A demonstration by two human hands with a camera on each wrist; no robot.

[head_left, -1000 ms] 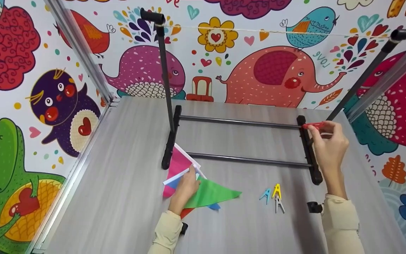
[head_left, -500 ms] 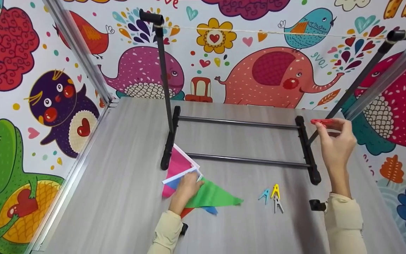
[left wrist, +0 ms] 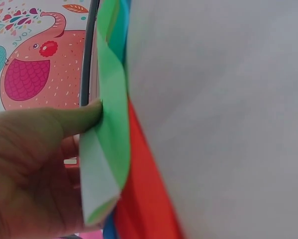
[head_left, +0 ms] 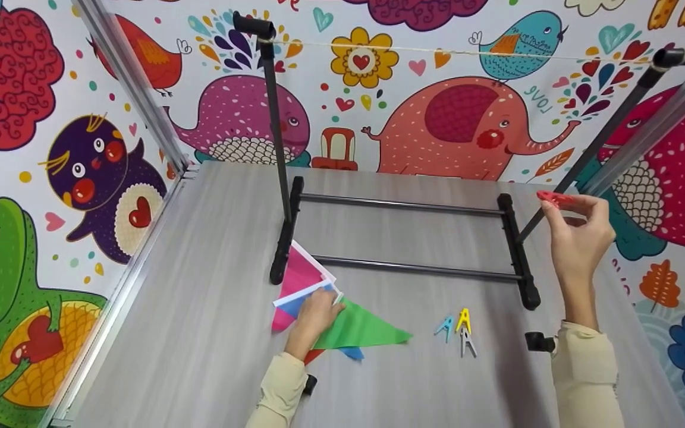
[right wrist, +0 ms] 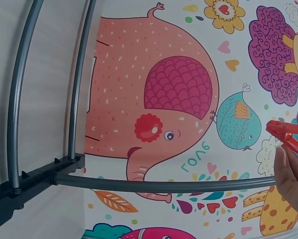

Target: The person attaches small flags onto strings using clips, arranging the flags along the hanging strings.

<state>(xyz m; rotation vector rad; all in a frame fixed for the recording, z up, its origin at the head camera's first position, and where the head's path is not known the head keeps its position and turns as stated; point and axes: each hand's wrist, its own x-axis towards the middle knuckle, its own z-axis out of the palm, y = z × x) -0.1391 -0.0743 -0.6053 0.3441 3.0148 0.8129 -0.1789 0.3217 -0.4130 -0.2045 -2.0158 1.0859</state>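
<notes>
The right hand (head_left: 583, 238) pinches one red clothespin (head_left: 556, 198) near the black rack (head_left: 402, 204); the left hand (head_left: 314, 314) grips a smooth green triangular flag (head_left: 366, 327) with a white edge, low over the table (head_left: 402, 386). Three other clothespins lie together: one blue (head_left: 445, 326), one yellow (head_left: 463, 319), one grey (head_left: 467, 343). The wall (head_left: 402, 89) bears "LOVE".

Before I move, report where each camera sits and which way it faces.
Head: worn there, facing forward and down at the rack; left hand, right hand and sleeves show.
Left wrist: worn there, facing the green pennant; left hand shows.
Right wrist: worn there, facing the rack and wall; right hand shows.
Head and right wrist share the red clothespin.
</notes>
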